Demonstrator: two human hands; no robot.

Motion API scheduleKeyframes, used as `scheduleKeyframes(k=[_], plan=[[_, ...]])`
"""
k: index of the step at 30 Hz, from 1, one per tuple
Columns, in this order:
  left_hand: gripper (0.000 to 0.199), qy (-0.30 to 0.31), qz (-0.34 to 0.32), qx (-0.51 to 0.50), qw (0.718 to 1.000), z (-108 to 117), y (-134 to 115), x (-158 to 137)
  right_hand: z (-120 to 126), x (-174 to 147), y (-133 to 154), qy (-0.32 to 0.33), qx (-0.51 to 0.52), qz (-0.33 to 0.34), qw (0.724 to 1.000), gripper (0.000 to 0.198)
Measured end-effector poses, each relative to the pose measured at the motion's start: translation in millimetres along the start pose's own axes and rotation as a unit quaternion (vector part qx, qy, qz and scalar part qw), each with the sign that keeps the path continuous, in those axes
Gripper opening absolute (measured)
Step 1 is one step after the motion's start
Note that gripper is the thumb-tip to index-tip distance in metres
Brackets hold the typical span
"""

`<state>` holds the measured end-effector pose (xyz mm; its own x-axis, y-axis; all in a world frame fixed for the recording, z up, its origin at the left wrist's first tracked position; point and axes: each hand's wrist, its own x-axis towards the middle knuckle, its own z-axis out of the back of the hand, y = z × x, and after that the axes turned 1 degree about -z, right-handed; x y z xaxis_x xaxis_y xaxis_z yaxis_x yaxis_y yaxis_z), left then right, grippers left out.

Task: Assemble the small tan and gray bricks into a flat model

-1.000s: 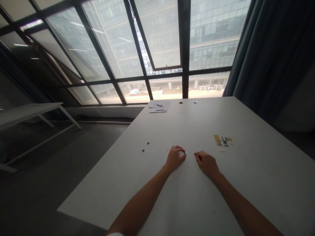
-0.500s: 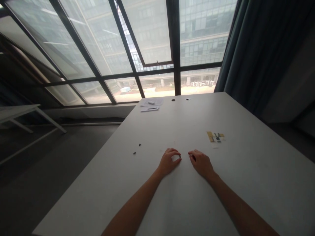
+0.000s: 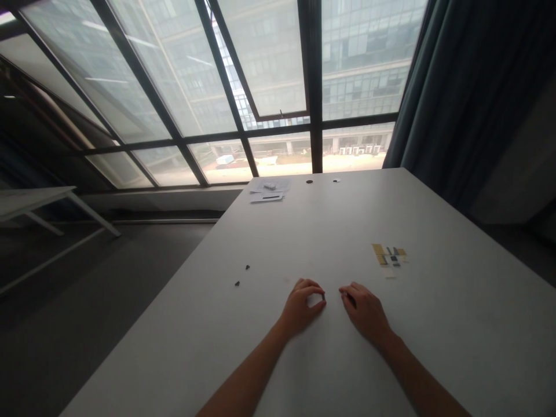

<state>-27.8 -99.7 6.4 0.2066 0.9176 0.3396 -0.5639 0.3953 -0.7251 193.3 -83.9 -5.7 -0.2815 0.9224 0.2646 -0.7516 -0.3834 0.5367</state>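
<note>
My left hand (image 3: pixel 303 305) is closed in a pinch on a small dark piece (image 3: pixel 324 296), held upright between thumb and forefinger. A short gap to the right, my right hand (image 3: pixel 365 307) has its thumb and fingertips pressed together. Whatever may be between those fingertips is too small to make out. Both hands are low over the white table (image 3: pixel 330 231). Left of my left hand lie two small dark pieces, one farther (image 3: pixel 247 267) and one nearer (image 3: pixel 237 284). To the right, beyond my right hand, lies a group of small yellow (image 3: pixel 379 253) and dark pieces (image 3: pixel 394 258).
Papers (image 3: pixel 269 188) with a small item on them lie at the table's far left corner. Two round spots, one dark (image 3: pixel 309 182) and one pale (image 3: pixel 336 180), are near the far edge. A window wall stands behind, with a dark curtain (image 3: pixel 452 87) on the right.
The view has tilted slightly, so the table and hands appear lower. Both hands keep nearly the same pose, the left still pinching the dark piece.
</note>
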Motion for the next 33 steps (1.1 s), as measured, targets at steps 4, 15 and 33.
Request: scheduleKeyframes(k=[4,15,33], plan=[[0.022,-0.002,0.0,-0.003,1.0,-1.8,3.0,-0.6,-1.4,-0.3,-0.9,0.001,0.005,0.003,1.0,0.026],[0.022,0.006,-0.011,0.01,1.0,-1.3,1.3,0.9,0.9,3.2,1.7,0.007,-0.001,0.006,1.0,0.027],[0.017,-0.037,-0.053,0.083,0.995,-2.0,-6.1,9.2,5.3,22.2,6.8,0.036,0.026,-0.059,0.997,0.024]])
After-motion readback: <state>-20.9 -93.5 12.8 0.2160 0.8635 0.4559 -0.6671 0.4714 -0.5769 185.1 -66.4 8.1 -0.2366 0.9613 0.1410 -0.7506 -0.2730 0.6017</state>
